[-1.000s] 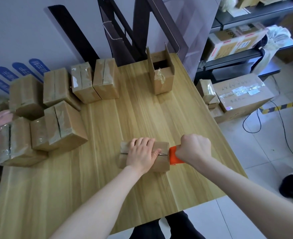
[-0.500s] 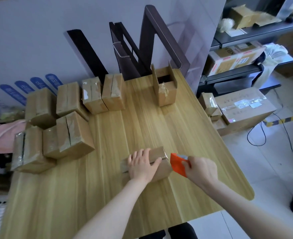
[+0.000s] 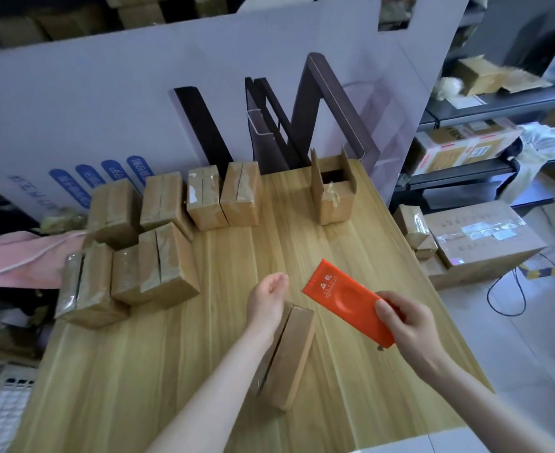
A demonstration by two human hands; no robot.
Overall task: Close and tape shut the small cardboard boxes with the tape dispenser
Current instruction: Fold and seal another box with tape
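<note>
In the head view, the small box (image 3: pixel 291 354) is tipped up on one side on the bench (image 3: pixel 351 256) and turned lengthways toward the person. Half a second ago it lay flat under the left hand (image 3: pixel 268 299). That hand has lifted to above the box's far end, its grip slack and holding nothing. The right hand (image 3: pixel 407 325) has its grip wrapped round the orange tape dispenser (image 3: pixel 341 300), now drawn clear of the box.
</note>
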